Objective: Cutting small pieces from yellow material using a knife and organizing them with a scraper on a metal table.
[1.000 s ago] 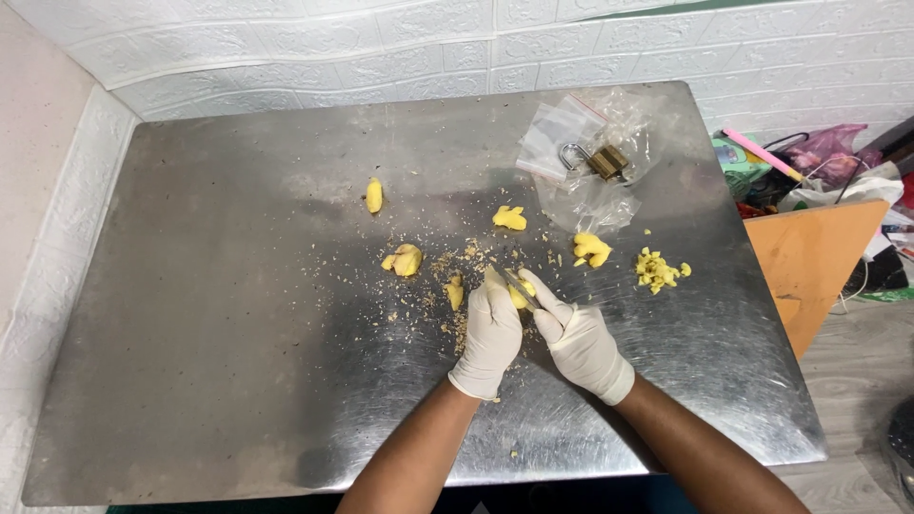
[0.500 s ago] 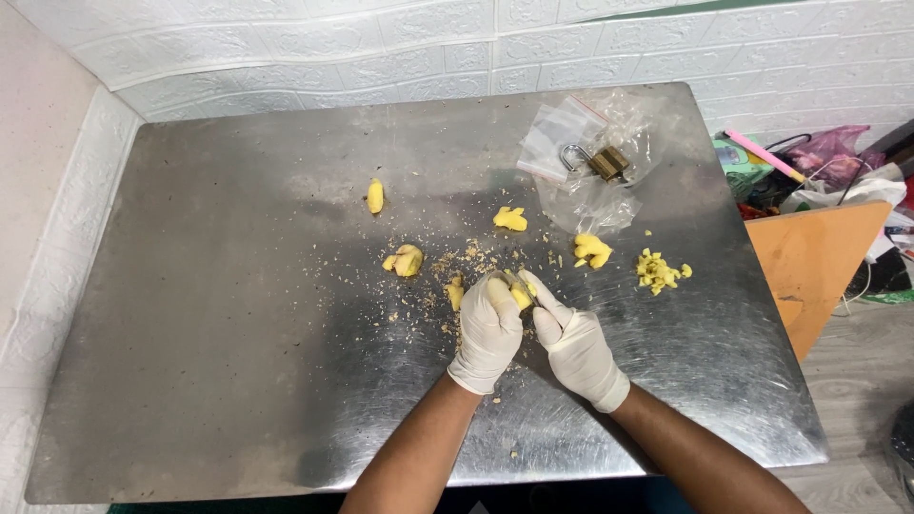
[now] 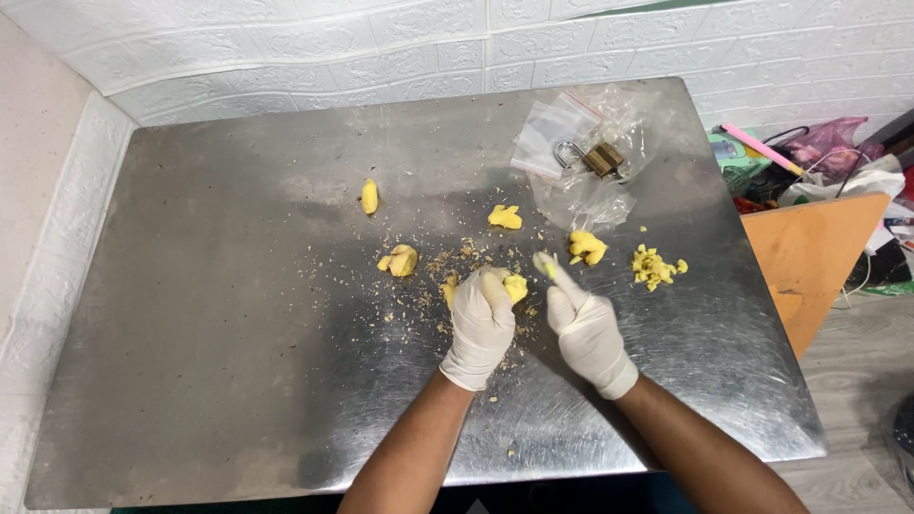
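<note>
Left hand [image 3: 482, 322], gloved, clenched around a yellow ginger piece [image 3: 514, 286] near table centre. Right hand [image 3: 583, 328] just right of it, pinching a small yellow sliver [image 3: 547, 264] at the fingertips (blade, if any, not visible). Peel crumbs [image 3: 433, 276] scattered around. More ginger chunks [image 3: 586, 247] farther out on the steel table [image 3: 238, 381]; padlock [image 3: 595, 157] on plastic bags [image 3: 557, 128] far right.

head view, looking down, table [image 3: 238, 381] near

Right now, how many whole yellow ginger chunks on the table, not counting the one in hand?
4: far-left chunk, left chunk, centre chunk, right chunk. The chopped pile is excluded; the left hand may hide more.
</note>
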